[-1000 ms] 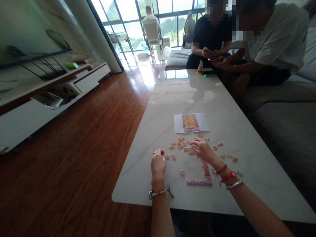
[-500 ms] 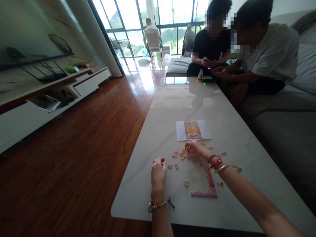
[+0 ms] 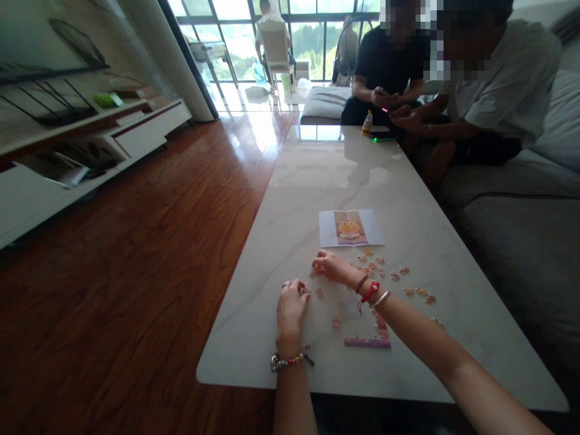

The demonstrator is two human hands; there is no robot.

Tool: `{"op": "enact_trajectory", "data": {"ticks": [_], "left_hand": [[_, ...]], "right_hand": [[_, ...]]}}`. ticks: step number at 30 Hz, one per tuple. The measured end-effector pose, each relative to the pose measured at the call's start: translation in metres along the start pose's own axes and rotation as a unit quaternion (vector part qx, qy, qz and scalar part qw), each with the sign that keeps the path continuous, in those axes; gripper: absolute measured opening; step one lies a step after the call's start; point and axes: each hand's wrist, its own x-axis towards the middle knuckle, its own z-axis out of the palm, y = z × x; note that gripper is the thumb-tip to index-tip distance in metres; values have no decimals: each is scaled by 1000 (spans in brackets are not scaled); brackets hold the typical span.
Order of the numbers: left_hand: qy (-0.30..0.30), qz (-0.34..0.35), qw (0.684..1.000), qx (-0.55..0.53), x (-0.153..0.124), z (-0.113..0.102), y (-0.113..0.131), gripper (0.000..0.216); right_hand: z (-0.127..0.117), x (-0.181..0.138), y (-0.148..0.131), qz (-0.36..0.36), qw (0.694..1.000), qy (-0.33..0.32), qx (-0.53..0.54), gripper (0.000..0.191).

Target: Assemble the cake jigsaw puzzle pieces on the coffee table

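My left hand [image 3: 291, 308] rests on the table with its fingers curled round a puzzle piece [image 3: 305, 292]. Farther forward, my right hand [image 3: 334, 266] has its fingers closed and pointing down onto small puzzle pieces [image 3: 312, 273]; its fingertips partly hide them. Two single pieces, one pinkish [image 3: 336, 324], lie between my hands and a joined puzzle corner [image 3: 368, 343] with a purple lower edge. My right forearm covers part of its right side. More loose pieces [image 3: 372, 266] are scattered beyond my right wrist. Behind them lies a paper with a picture [image 3: 350, 228] of a yellow figure.
The white marble-patterned table [image 3: 254, 338] has a rounded front left corner. At its far end stand a small bottle [image 3: 367, 122] and a dark device with a green light. Two people sit on the sofa [image 3: 521, 187] at right, holding phones. Another person sits by the window.
My right hand has moved left across the loose pieces, closer to my left hand. The left fingers now curl at a piece beside them. The whole view has shifted slightly.
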Motion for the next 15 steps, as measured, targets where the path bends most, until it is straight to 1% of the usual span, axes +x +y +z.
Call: {"op": "enact_trajectory", "data": {"ticks": [2,5,9,12,15], "left_hand": [[-11,6,1000,-9,0,-1,0,8],[-16,8,999,-30,0,-1,-1,8],[-13,16,999,-47,1,1,-2,15],[-3,20,999,-50,2,2,-1,17],[3,15,999,-41,3,3,0,17]], "right_hand": [[4,3,-1,20,1000,-14,-13,11],[4,2,5,27,1000,-9,-12,11],[0,-4,16,25,999,34,34,12],[-4,-7,24,62,993,70,74,13],[-9,-9,29,102,987,88,89,14]]}}
